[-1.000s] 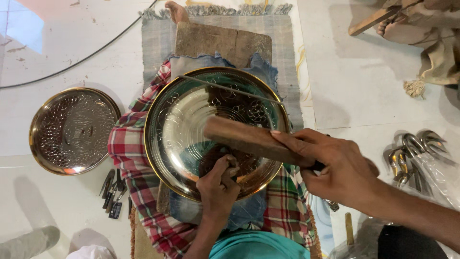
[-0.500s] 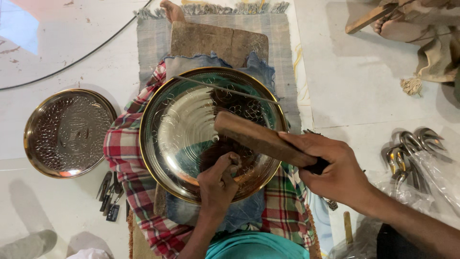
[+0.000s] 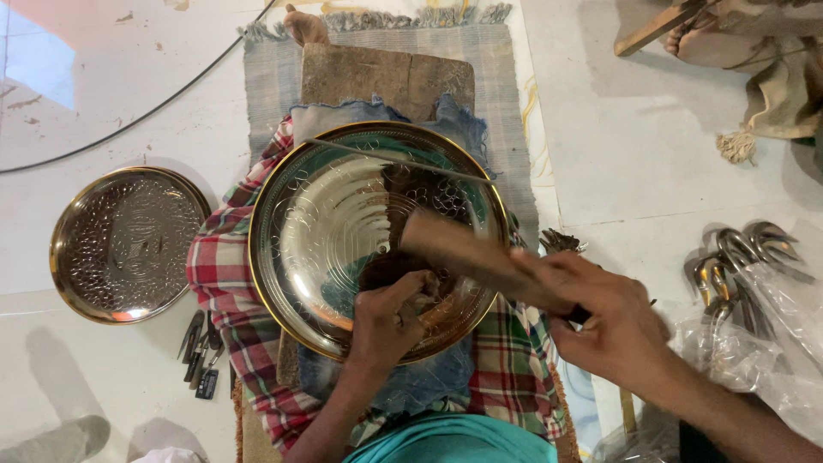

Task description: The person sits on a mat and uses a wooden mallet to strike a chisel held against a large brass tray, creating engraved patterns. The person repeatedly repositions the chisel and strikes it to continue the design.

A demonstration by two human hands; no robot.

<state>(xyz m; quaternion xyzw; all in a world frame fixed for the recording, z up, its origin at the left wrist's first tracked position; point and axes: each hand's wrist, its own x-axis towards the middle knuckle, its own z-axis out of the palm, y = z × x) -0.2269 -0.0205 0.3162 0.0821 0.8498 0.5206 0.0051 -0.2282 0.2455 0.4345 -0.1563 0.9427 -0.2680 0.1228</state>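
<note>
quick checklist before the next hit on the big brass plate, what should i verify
1. Left hand holds something small against the large brass plate: ok, though the tool itself is hidden under the fingers.
2. Right hand grips the wooden mallet firmly: ok; the mallet is motion-blurred.
3. Plate is seated on the checked cloth and blue cloth: ok, padding shows all round.
4. Left fingers are out from under the mallet head: cannot tell, they lie very close.
5. Spare punches are clear of the plate: ok, on the floor beside it.
6. Small plate is out of the way: ok.
</note>
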